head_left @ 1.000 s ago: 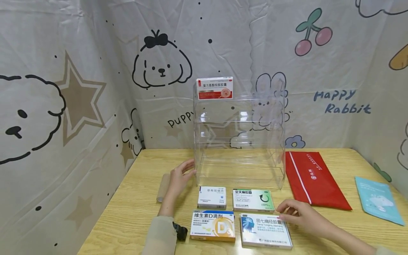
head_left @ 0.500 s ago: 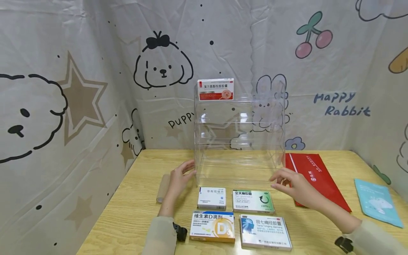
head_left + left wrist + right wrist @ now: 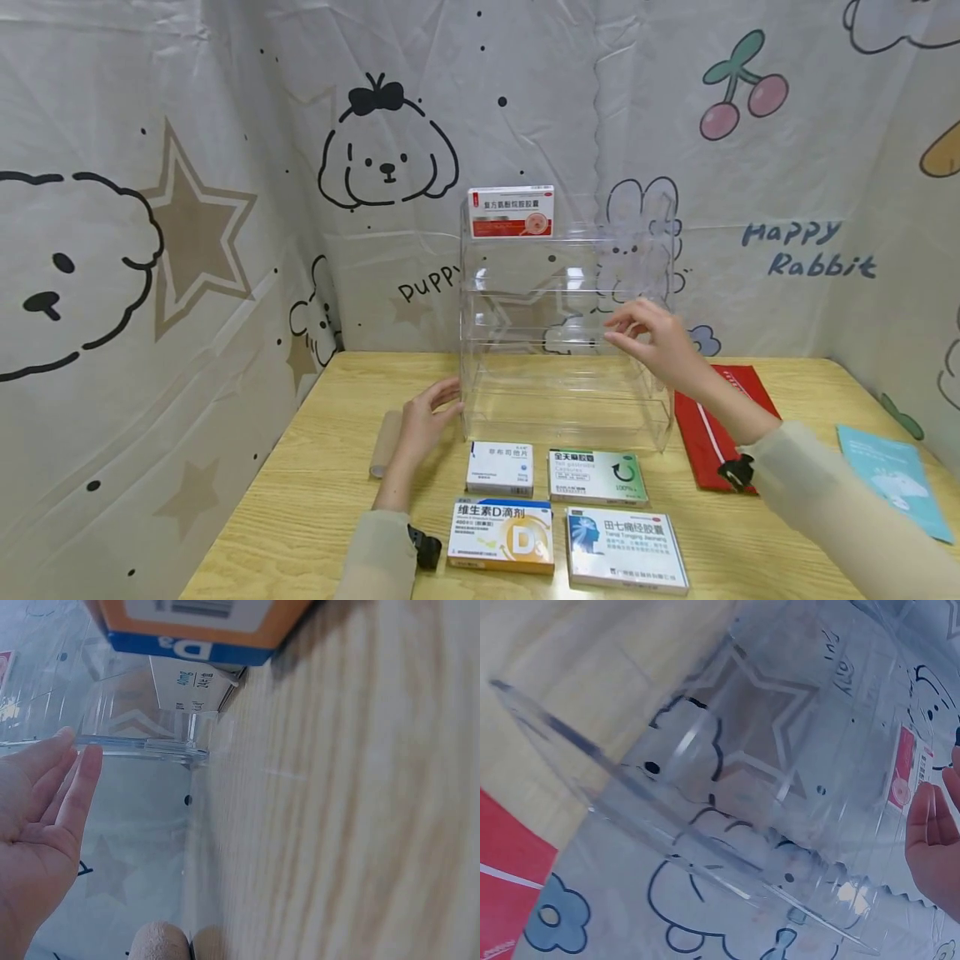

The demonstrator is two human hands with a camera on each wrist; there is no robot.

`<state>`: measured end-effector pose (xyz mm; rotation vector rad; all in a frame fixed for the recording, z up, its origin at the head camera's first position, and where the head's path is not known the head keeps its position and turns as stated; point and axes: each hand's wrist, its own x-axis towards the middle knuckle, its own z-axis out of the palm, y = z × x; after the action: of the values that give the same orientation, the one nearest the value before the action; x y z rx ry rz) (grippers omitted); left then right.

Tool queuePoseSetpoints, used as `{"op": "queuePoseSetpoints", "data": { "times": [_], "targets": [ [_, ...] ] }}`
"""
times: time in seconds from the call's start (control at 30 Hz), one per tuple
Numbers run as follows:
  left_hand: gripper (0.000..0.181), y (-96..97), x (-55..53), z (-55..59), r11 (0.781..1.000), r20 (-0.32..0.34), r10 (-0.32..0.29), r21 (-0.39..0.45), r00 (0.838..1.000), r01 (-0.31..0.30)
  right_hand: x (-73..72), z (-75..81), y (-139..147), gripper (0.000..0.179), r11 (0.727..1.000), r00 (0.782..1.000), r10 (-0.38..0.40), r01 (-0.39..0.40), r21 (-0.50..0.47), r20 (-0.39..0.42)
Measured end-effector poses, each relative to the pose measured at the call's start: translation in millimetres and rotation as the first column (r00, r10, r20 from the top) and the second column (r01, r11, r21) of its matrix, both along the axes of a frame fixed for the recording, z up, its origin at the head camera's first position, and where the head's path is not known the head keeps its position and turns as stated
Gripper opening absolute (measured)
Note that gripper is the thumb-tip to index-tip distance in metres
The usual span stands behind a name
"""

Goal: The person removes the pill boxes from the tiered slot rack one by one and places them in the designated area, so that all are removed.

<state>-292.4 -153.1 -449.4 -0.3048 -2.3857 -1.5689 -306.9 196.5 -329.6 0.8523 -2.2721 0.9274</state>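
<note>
A clear tiered display stand (image 3: 562, 417) stands at the back of the table. My left hand (image 3: 424, 421) rests its fingertips on the stand's left side near the base; in the left wrist view its fingers (image 3: 79, 799) look fairly straight against the panel edge. My right hand (image 3: 654, 333), bent loosely with nothing visible in it, is raised in front of the stand's right half. A red-and-white medicine box (image 3: 512, 213) stands on the top tier, at the left. In front of the stand lie a small white box (image 3: 500, 468), a green-and-white box (image 3: 597, 477), an orange-and-white vitamin D box (image 3: 501, 535) and a blue-and-white box (image 3: 626, 548).
A cardboard tube (image 3: 386, 444) lies beside my left forearm. Right of the stand is a red pouch (image 3: 693, 433), partly covered by my right forearm. Farther right lies a light-blue packet (image 3: 892, 479). A printed curtain (image 3: 555, 100) hangs behind the table.
My right hand has gone from the blue-and-white box up and leftward to the front of the stand's middle tiers. My left hand stays at the stand's left side.
</note>
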Motion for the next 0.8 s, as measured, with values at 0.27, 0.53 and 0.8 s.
{"op": "queuePoseSetpoints", "data": {
  "times": [0.27, 0.53, 0.8],
  "targets": [
    [0.042, 0.7, 0.2, 0.9, 1.0, -0.011, 0.003, -0.011, 1.0, -0.003, -40.8, 43.8, -21.1, 0.018, 0.998, 0.998, -0.045, 0.043, -0.047, -0.041],
    [0.04, -0.1, -1.0, -2.0, 1.0, -0.027, -0.015, 0.002, 1.0, 0.016, -73.0, 77.5, -39.9, 0.032, 0.992, 0.993, -0.114, 0.115, -0.053, 0.025],
    [0.039, -2.1, 0.1, -1.0, 1.0, -0.043, -0.015, -0.01, 0.999, 0.014, -102.4, 96.0, -62.3, 0.043, 0.988, 0.986, -0.148, 0.151, -0.038, 0.079]
  ]
}}
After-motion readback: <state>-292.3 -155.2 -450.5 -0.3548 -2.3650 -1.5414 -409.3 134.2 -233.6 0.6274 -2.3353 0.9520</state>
